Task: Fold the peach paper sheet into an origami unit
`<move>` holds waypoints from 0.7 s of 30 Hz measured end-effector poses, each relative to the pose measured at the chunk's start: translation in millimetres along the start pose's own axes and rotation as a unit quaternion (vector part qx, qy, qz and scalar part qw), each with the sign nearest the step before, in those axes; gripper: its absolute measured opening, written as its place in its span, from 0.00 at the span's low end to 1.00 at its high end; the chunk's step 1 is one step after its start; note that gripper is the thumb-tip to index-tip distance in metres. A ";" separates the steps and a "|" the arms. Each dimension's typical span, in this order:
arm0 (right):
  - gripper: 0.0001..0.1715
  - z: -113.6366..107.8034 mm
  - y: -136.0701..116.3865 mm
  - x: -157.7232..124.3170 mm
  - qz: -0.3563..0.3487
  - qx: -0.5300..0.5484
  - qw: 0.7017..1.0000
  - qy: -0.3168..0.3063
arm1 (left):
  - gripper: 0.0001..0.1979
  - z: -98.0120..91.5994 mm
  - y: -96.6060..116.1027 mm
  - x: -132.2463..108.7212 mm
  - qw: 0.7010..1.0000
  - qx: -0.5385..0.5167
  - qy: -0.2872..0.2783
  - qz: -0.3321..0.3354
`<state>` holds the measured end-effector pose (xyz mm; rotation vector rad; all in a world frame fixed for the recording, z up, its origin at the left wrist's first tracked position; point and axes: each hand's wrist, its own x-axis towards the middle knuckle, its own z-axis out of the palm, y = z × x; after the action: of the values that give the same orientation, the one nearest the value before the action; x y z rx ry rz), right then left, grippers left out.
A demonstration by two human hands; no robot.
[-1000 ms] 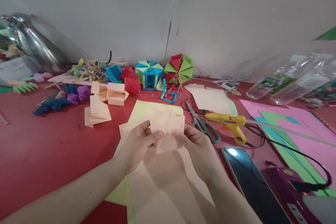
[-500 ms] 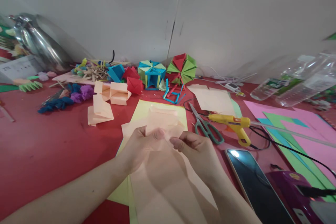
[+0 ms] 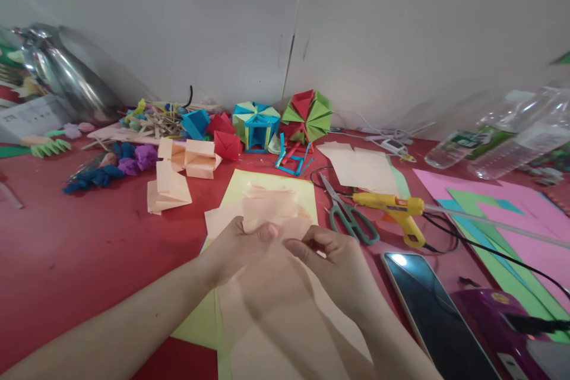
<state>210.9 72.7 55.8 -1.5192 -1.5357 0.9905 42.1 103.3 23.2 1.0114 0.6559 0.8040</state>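
Observation:
A small folded piece of peach paper is held up between both hands. My left hand pinches its left lower side, with the thumb lying across the front. On the right, my right hand is closed, thumb against the fingers, at the paper's lower right corner. Larger peach sheets lie beneath my hands on top of yellow paper. Left of the yellow paper stand folded peach paper pieces, one of them box-shaped.
Right of my hands lie grey-green scissors, a yellow glue gun with a cord, a phone and a purple device. Folded paper models line the back near the wall. A metal jug and plastic bottles flank them.
The top of the held paper has tilted and bent over slightly, showing more of a fold. Both hands stay in nearly the same place.

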 end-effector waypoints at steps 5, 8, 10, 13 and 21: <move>0.07 -7.7 3.7 3.6 -0.032 -0.041 0.999 0.008 | 0.17 -3.2 12.7 1.3 0.985 0.156 -0.035 0.057; 0.16 -5.5 10.8 5.6 -0.043 -0.015 0.995 0.088 | 0.16 -0.3 14.4 3.6 0.952 0.279 0.048 0.115; 0.23 0.2 13.6 5.3 -0.029 0.060 0.993 0.102 | 0.18 3.0 9.5 4.6 0.922 0.330 0.118 0.166; 0.23 9.9 11.5 2.8 -0.020 0.167 0.986 0.021 | 0.22 8.1 -1.6 3.4 0.891 0.386 0.128 0.203; 0.26 12.1 7.3 -4.5 -0.037 0.209 0.975 -0.060 | 0.53 10.5 -0.6 -9.3 0.931 0.348 -0.028 0.102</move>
<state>203.1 67.9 44.1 -1.1156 -1.3455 1.2865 45.4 90.4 27.8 1.7660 0.8177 0.7272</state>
